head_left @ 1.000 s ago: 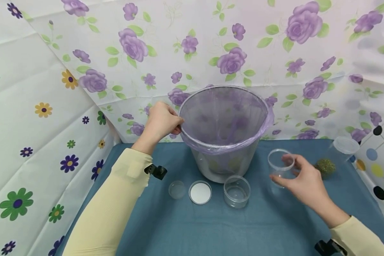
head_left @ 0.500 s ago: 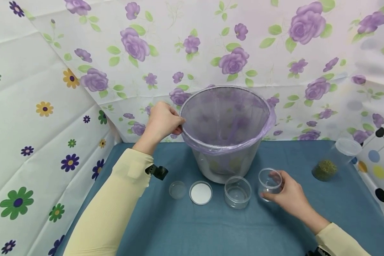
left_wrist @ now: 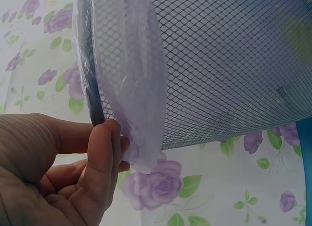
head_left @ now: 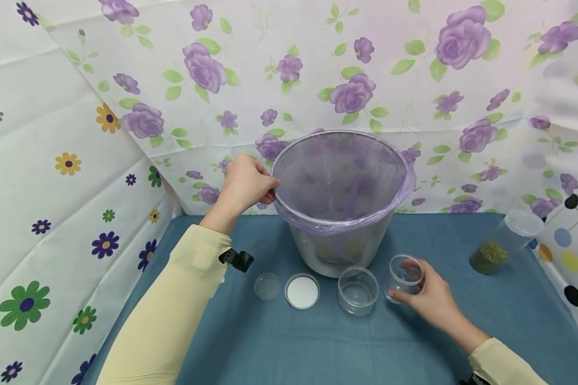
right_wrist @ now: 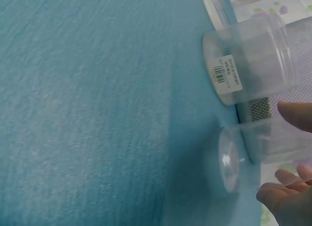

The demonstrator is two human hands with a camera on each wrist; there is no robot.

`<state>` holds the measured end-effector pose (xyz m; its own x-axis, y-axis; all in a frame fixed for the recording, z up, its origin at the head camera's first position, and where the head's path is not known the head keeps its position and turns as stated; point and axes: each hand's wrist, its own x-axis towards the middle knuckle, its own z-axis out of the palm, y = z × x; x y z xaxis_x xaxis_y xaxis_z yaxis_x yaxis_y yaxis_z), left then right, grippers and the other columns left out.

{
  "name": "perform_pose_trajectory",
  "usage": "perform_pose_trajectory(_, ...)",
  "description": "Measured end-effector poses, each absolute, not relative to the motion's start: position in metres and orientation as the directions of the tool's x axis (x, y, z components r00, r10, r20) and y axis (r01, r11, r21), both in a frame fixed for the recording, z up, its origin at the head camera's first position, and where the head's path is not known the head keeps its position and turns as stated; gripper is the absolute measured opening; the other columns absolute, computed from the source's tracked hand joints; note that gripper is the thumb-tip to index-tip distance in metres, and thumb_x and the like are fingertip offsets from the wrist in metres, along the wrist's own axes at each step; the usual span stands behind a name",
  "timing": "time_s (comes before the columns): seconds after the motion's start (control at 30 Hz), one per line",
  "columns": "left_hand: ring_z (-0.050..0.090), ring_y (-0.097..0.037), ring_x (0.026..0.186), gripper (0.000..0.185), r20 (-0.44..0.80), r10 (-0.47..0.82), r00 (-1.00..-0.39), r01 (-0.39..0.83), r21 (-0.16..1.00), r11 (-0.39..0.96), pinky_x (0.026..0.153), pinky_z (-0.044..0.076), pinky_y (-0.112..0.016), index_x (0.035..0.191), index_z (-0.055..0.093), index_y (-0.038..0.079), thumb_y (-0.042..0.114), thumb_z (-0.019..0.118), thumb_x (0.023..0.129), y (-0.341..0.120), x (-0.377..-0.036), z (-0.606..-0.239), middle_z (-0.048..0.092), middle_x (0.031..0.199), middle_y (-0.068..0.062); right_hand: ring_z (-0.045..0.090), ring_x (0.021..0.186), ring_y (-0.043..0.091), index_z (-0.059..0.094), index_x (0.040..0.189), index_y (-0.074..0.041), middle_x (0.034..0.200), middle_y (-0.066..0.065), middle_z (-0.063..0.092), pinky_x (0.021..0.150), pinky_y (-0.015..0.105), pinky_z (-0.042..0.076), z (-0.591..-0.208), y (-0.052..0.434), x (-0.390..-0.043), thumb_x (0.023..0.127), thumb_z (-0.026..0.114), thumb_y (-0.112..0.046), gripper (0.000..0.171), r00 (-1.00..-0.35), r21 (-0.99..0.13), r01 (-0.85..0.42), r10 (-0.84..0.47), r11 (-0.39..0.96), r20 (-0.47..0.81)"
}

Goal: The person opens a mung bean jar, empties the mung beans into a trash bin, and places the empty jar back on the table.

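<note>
At its left side, my left hand (head_left: 248, 184) pinches the rim of a mesh trash can (head_left: 337, 251) lined with a purple trash bag (head_left: 342, 227). The left wrist view shows thumb and fingers on the bag-covered rim (left_wrist: 95, 101). To the can's front right, my right hand (head_left: 431, 297) holds a clear plastic jar (head_left: 407, 270) without a lid, thumb on one side and fingers on the other. Whether that jar's base touches the table cannot be told. Just left of it stands a wider clear plastic jar (head_left: 357, 291), its barcode label (right_wrist: 226, 73) visible in the right wrist view.
A white-lined lid (head_left: 302, 291) and a small clear lid (head_left: 267, 286) lie before the can. At the right stands a tall clear container (head_left: 503, 240) with green dried matter at its bottom. A flowered curtain (head_left: 289, 69) hangs behind the blue tablecloth (head_left: 308, 353).
My right hand has brought the jar left and toward me, beside the wider jar, and has barely moved in the last half second. My left hand stays on the rim.
</note>
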<state>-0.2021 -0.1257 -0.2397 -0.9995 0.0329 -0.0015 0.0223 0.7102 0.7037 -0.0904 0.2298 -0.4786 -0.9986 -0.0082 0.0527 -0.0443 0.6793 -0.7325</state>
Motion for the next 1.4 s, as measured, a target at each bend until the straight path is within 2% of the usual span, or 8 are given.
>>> perform_pose_trajectory(0.37,0.068,-0.021,0.057,0.027,0.003,0.014,-1.0,0.012,0.724,0.69,0.054,0.056,-0.031,0.07,0.072,0.008,0.029,0.067,0.086,-0.127,-0.197,-0.243,0.069,0.065,-0.009,0.052,0.12,0.037,0.03,0.143,-0.008,0.135,0.017,0.048,0.092,0.052,0.047,-0.485,0.234,-0.089,0.066,0.08,-0.049,0.1,-0.998,-0.782,-0.051,-0.052,0.621,0.024)
perform_pose_trajectory(0.57,0.069,-0.023,0.059,0.043,-0.011,0.008,-1.0,-0.003,0.737,0.676,0.053,0.056,-0.031,0.075,0.072,0.011,0.051,0.062,0.084,-0.13,-0.194,-0.244,0.07,0.072,-0.008,0.039,0.132,0.039,0.011,0.151,-0.014,0.147,0.017,0.034,0.1,0.056,0.038,-0.479,0.242,-0.081,0.066,0.081,-0.046,0.115,-0.999,-0.802,-0.045,-0.04,0.596,0.026)
perform_pose_trajectory(0.87,0.066,-0.017,0.055,0.058,0.143,-0.057,-0.988,0.069,0.744,0.664,0.049,0.052,-0.034,0.082,0.07,0.014,0.067,0.047,0.085,-0.139,-0.174,-0.248,0.067,0.067,-0.006,0.029,0.138,0.031,0.015,0.147,-0.038,0.152,0.002,0.03,0.103,0.058,0.029,-0.435,0.251,-0.065,0.077,0.074,-0.042,0.092,-0.994,-0.811,-0.065,0.03,0.581,0.102)
perform_pose_trajectory(0.93,0.065,-0.014,0.053,0.059,0.207,-0.082,-0.975,0.098,0.729,0.677,0.048,0.05,-0.034,0.085,0.07,0.016,0.069,0.043,0.085,-0.142,-0.168,-0.254,0.066,0.066,-0.003,0.033,0.136,0.029,0.021,0.146,-0.04,0.149,0.0,0.035,0.102,0.056,0.032,-0.427,0.253,-0.061,0.08,0.072,-0.04,0.083,-0.986,-0.788,-0.094,0.054,0.608,0.159)
perform_pose_trajectory(1.03,0.063,-0.012,0.053,0.062,0.293,-0.118,-0.949,0.135,0.716,0.685,0.047,0.048,-0.034,0.095,0.07,0.018,0.07,0.037,0.087,-0.145,-0.157,-0.264,0.066,0.07,0.002,0.041,0.131,0.019,0.033,0.141,-0.04,0.143,-0.004,0.044,0.107,0.027,0.035,-0.417,0.256,-0.057,0.083,0.069,-0.036,0.068,-0.96,-0.737,-0.137,0.094,0.662,0.264)
perform_pose_trajectory(1.17,0.058,-0.011,0.052,0.061,0.409,-0.158,-0.899,0.178,0.67,0.721,0.05,0.047,-0.032,0.108,0.068,0.016,0.064,0.033,0.092,-0.145,-0.142,-0.287,0.067,0.074,0.002,0.045,0.118,-0.008,0.05,0.132,-0.038,0.131,-0.005,0.055,0.086,-0.003,0.027,-0.413,0.26,-0.054,0.085,0.069,-0.028,0.052,-0.898,-0.667,-0.191,0.146,0.72,0.415)
perform_pose_trajectory(1.23,0.055,-0.011,0.052,0.057,0.456,-0.167,-0.874,0.194,0.644,0.74,0.053,0.046,-0.03,0.106,0.068,0.014,0.058,0.034,0.095,-0.144,-0.135,-0.302,0.064,0.071,0.002,0.042,0.111,-0.019,0.057,0.125,-0.036,0.127,-0.004,0.059,0.086,-0.003,0.027,-0.413,0.262,-0.055,0.084,0.071,-0.026,0.046,-0.866,-0.639,-0.212,0.16,0.74,0.474)
perform_pose_trajectory(1.4,0.046,-0.01,0.047,0.041,0.502,-0.146,-0.852,0.244,0.629,0.738,0.048,0.04,-0.027,0.096,0.068,0.017,0.046,0.038,0.098,-0.142,-0.116,-0.342,0.052,0.057,0.006,0.043,0.101,-0.022,0.066,0.113,-0.032,0.114,0.0,0.067,0.082,-0.003,0.029,-0.415,0.267,-0.058,0.08,0.074,-0.028,0.035,-0.818,-0.588,-0.205,0.193,0.783,0.543)
